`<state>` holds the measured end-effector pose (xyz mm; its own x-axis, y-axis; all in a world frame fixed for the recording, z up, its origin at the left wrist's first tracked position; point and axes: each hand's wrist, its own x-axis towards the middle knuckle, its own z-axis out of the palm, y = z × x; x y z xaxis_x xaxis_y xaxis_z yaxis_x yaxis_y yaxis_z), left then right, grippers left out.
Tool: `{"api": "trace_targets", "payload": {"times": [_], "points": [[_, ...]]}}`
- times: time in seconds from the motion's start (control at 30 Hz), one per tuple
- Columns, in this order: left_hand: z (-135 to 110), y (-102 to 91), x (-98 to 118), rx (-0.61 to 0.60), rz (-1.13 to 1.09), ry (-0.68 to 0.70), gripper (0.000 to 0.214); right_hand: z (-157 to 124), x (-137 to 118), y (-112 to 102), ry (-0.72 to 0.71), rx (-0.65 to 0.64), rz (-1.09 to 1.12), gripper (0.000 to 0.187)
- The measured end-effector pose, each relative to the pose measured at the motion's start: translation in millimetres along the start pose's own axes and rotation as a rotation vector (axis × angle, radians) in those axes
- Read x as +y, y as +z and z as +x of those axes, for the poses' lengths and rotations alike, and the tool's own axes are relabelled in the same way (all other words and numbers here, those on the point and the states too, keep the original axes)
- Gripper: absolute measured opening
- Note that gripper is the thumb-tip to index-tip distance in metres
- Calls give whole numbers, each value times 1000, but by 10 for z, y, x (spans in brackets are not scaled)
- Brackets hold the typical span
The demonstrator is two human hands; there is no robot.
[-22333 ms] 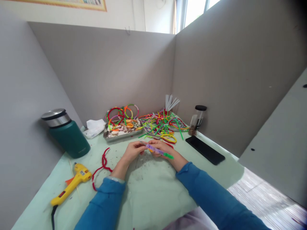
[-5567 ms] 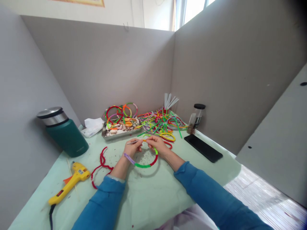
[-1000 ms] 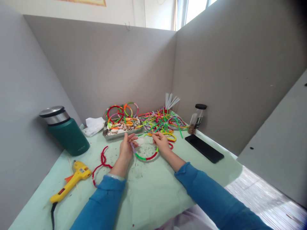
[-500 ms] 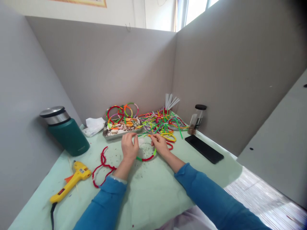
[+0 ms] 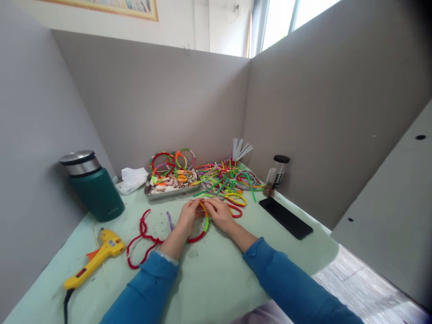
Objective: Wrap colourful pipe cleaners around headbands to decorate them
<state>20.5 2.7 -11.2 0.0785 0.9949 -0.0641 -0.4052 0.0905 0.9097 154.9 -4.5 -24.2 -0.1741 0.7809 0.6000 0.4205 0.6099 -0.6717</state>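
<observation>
My two hands meet over the table, fingers closed together at the top of a ring wrapped in coloured pipe cleaners (image 5: pixel 199 237). Red, green and orange sections show along its right and lower side. My left hand (image 5: pixel 189 215) grips the ring's upper left part, and its wrist hides some of it. My right hand (image 5: pixel 218 213) pinches the orange pipe cleaner (image 5: pixel 203 207) where it lies against the ring. A purple fuzzy end (image 5: pixel 169 220) sticks out left of my left hand. Beside my left forearm lies a loose twisted red pipe cleaner (image 5: pixel 143 234).
A tray (image 5: pixel 168 196) of shells with finished rings stands behind my hands, next to a heap of pipe cleaners (image 5: pixel 226 177). At left are a yellow glue gun (image 5: pixel 97 261) and a green flask (image 5: pixel 96 193). A black phone (image 5: pixel 286 218) and a jar (image 5: pixel 278 173) sit at right.
My hands have come together from apart, the right moving left onto the ring. The ring has shifted left and down, and its orange and purple parts now show.
</observation>
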Motion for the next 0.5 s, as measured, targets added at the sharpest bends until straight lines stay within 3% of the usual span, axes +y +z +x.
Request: {"api": "trace_targets", "payload": {"times": [0.13,0.27,0.5], "points": [[-42,49,18,-84,-61,-51,20,38,74,-41,81,157,-71,29],[-80,122,-26,-146,71,-54,20,69,164,-106,132,281,-165,28],[-59,179,-109,-141,301,-90,18,259,402,-183,289,248,-391,29]]}}
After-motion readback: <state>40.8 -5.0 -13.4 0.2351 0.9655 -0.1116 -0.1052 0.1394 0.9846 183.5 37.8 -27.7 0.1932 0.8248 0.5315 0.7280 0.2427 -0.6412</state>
